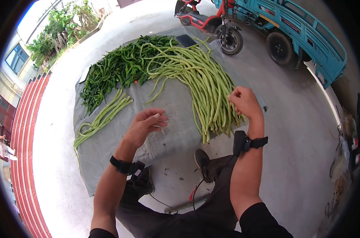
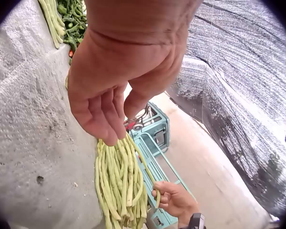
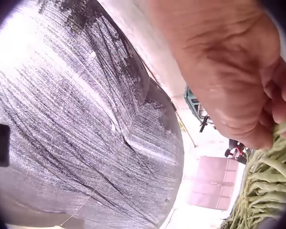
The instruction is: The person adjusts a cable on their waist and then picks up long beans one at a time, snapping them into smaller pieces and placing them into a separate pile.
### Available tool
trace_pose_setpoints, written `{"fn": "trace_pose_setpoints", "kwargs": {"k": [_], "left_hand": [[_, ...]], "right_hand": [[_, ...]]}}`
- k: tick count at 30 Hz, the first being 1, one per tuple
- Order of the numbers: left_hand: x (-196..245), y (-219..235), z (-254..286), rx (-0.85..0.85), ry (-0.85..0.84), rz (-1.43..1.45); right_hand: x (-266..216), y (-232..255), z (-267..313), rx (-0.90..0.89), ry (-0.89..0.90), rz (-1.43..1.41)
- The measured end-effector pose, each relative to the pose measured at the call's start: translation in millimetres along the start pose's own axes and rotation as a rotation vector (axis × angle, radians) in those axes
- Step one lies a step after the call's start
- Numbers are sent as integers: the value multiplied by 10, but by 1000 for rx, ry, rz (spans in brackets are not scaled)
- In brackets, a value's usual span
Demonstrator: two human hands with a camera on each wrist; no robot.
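The right hand [image 1: 245, 102] pinches one bean from the pile of long beans [image 1: 204, 85], which lie lengthwise away from the person on the grey cloth [image 1: 172, 107]. The left hand [image 1: 145, 125] hovers empty beside the pile, fingers loosely spread.

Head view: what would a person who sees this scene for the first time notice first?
The eye falls first on the big pile of long beans spread over the grey tarp, with the right hand pinching beans at its near edge. Left of it lies a dark heap of green peppers, and the left hand hovers open above bare tarp. Behind, a red scooter and a blue cart are parked.
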State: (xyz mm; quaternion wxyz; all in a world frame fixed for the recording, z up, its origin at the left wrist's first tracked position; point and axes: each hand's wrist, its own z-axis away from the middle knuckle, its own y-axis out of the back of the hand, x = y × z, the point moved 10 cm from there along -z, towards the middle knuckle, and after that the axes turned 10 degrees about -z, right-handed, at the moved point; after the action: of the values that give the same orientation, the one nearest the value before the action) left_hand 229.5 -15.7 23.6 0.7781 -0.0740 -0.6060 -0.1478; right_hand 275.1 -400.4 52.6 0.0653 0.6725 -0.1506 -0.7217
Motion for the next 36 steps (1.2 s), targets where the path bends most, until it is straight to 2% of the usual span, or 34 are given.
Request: {"fn": "trace_pose_setpoints", "kwargs": {"k": [3, 9, 12, 15, 17, 23, 26, 29, 32, 36], "left_hand": [[-89, 145, 160, 36, -7, 49], [-318, 448, 405, 126, 2, 151], [-364, 530, 447, 157, -7, 184], [-391, 579, 430, 168, -36, 214], [-379, 682, 473, 208, -55, 210], [-491, 1051, 481, 391, -168, 77], [-575, 1356, 484, 573, -304, -268], [-201, 1476, 712, 803, -339, -799], [9, 1564, 915, 974, -280, -1074], [65, 1719, 1026, 1056, -322, -1193]], "right_hand": [[44, -8, -11, -38, 7, 52], [112, -181, 47, -241, -86, 173], [-31, -138, 90, -154, -16, 249], [-101, -60, 5, 2, 171, 389], [-182, -70, -7, 65, 212, 371], [-630, -606, 46, -3, 336, 198], [-725, -868, 74, -57, 379, 146], [-805, -1128, 102, -106, 392, 119], [-822, -1316, 79, -133, 405, 115], [-910, -1563, 127, -172, 434, 142]]}}
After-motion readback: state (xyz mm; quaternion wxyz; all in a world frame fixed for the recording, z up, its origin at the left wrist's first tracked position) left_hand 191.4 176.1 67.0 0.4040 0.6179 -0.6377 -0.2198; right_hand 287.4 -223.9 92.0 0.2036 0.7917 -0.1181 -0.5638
